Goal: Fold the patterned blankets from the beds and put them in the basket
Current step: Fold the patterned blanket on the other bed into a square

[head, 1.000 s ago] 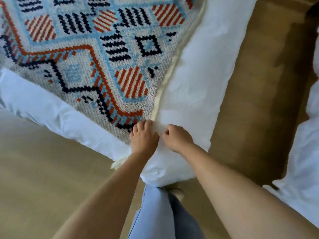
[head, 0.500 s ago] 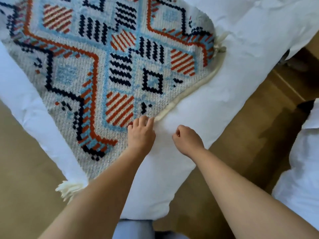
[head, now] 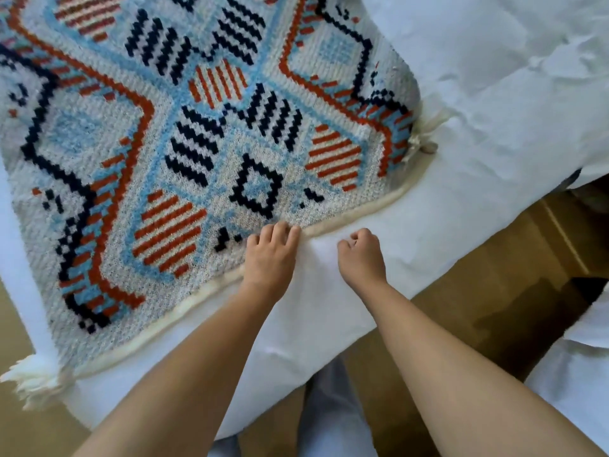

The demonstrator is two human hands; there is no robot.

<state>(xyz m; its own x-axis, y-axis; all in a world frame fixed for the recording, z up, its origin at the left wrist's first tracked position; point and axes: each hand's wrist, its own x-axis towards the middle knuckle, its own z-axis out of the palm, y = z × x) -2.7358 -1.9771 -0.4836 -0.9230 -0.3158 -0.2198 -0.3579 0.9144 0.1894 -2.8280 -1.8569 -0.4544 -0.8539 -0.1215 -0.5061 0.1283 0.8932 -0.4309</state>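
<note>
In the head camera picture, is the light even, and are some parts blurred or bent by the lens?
Head view: soft daylight, no glare on the patterned blanket; a dark shadow lies on the floor at the right. The weave near the left hand and right hand is fairly sharp, while the tassel at the lower left corner is blurred. The wide lens bends the white bed edges.

The patterned blanket (head: 184,153) lies spread on the bed (head: 494,77), covering its left and middle part, with bare bedding to its right and along its near edge. The left hand (head: 271,258) rests on the blanket's near hem, and the right hand (head: 362,257) sits just beside it to the right, on the bare sheet. A tassel (head: 31,379) hangs at the blanket's near left corner, and floor (head: 487,275) lies between this bed and a second bed (head: 573,374) at the right.
</note>
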